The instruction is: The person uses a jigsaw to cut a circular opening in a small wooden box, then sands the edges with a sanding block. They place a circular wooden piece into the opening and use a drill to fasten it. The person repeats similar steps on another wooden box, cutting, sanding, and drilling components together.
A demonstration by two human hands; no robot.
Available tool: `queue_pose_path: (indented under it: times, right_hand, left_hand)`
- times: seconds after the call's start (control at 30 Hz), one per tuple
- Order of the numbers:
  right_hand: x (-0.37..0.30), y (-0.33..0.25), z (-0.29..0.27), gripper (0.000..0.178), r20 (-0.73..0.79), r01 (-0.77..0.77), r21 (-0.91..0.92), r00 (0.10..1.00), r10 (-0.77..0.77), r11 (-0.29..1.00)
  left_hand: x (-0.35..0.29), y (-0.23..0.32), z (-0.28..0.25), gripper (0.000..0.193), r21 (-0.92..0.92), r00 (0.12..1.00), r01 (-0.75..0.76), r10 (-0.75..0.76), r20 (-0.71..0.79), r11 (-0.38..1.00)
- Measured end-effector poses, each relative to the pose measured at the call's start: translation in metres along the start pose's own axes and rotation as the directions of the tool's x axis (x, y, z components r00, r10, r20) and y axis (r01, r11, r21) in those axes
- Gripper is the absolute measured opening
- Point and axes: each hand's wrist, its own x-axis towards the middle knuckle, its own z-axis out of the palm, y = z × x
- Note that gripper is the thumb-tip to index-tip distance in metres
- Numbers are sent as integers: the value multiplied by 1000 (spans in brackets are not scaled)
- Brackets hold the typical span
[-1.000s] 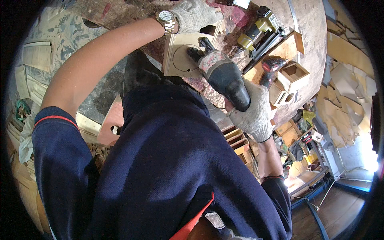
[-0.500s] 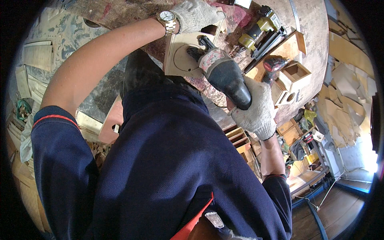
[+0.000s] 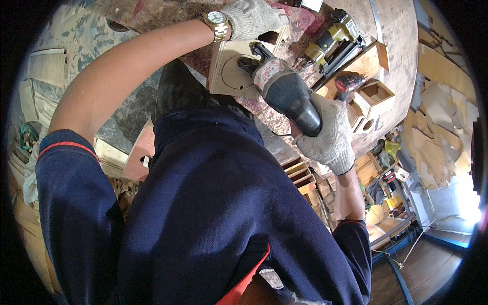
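Note:
My gloved right hand [image 3: 330,134] is wrapped round the rear of a black handheld power tool [image 3: 292,99]. Its worn, pinkish front end rests over a pale wooden box [image 3: 218,76], beside a circular line on the panel; the exact kind of tool does not show. At the box's far side, my gloved left hand [image 3: 254,19] grips the edge with its fingers bent over it. The working tip of the tool is hidden beneath its body.
A yellow-green nail gun [image 3: 333,38] lies on the worn workbench [image 3: 399,46], right of the box. Near it are a red and black drill [image 3: 348,84] and small open wooden boxes [image 3: 376,94]. Cardboard-like sheets [image 3: 442,112] stand at the far right. Wood offcuts [image 3: 48,68] lie at the left.
The power tool and my right hand have shifted very slightly to the right. My left hand has moved a little right along the box edge.

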Motion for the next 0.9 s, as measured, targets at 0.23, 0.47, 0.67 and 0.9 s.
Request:
queue_pose_path:
  times: [0.23, 0.47, 0.67, 0.9]
  right_hand:
    - [4, -2, -3, 32, -68, 127, -21, 989, -128, 992]
    - [9, -5, -14, 38, 10, 119, -26, 993, -119, 993]
    - [16, -8, -26, 45, 100, 141, -123, 986, -129, 982]
    - [24, -8, -29, 36, 53, 244, -153, 970, -239, 958]
  left_hand:
    - [1, 0, 1, 15, -18, 998, -16, 15, -59, 1000]
    - [1, -1, -2, 15, -14, 996, -29, 28, -88, 999]
    - [0, -2, -3, 19, -29, 996, -33, 31, -81, 999]
    - [0, -3, -3, 20, -31, 998, 7, -9, -62, 999]
